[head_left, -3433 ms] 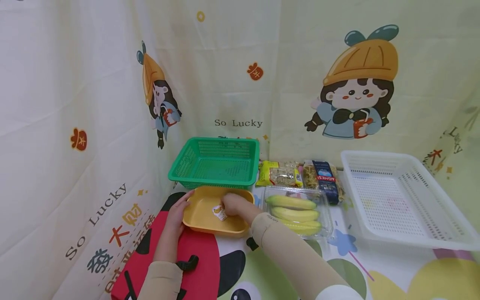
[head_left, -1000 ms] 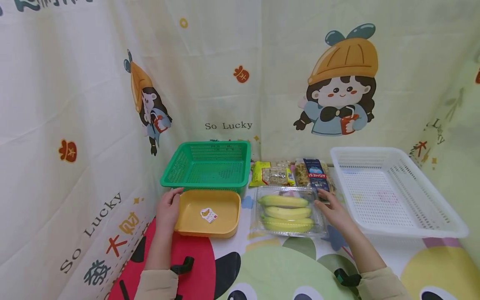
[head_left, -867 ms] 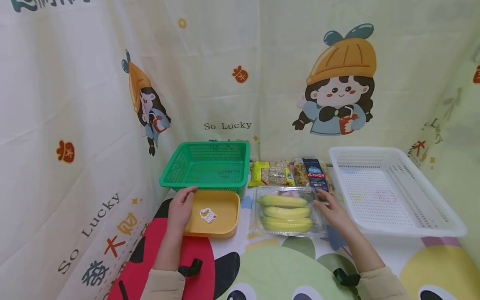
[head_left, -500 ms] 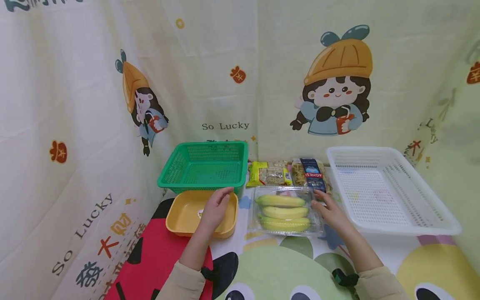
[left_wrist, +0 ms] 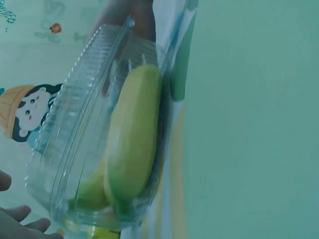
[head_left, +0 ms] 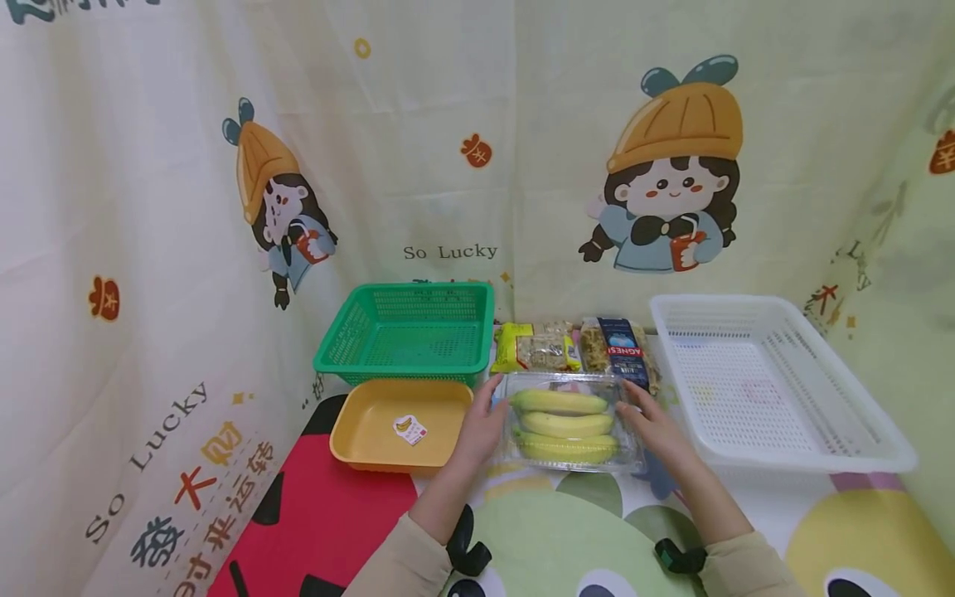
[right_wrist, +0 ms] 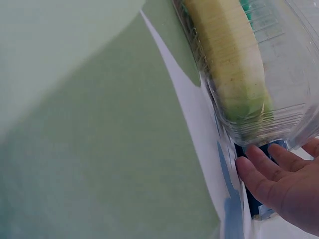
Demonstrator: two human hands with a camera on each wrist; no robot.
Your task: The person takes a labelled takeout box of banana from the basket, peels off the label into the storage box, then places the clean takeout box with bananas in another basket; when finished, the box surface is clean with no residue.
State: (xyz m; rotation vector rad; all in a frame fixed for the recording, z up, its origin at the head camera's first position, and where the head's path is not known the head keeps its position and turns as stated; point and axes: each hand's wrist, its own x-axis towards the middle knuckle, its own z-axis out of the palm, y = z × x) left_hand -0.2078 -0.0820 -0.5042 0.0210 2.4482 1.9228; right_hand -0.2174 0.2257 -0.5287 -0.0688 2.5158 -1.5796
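Observation:
A clear plastic clamshell box (head_left: 576, 467) with three bananas (head_left: 565, 425) inside sits on the table between both hands. My left hand (head_left: 481, 427) is at the box's left end, thumb and fingers spread. In the left wrist view its fingers (left_wrist: 22, 224) show close beside that end. At the opposite end is my right hand (head_left: 656, 427), with relaxed, slightly bent fingers (right_wrist: 264, 184) right at the wall in the right wrist view. Left of the box stands a yellow tray (head_left: 440, 406) holding a banana sticker (head_left: 409, 429).
Behind the tray is a green basket (head_left: 406, 371). A yellow food packet (head_left: 537, 347) and a pasta bag (head_left: 621, 348) lie behind the box. To the right stands a large white basket (head_left: 806, 463). A printed curtain (head_left: 552, 166) encloses the back and left side.
My right hand has left the yellow tray for the box's right end. Over the last second my left hand has passed across the tray to the box's left end.

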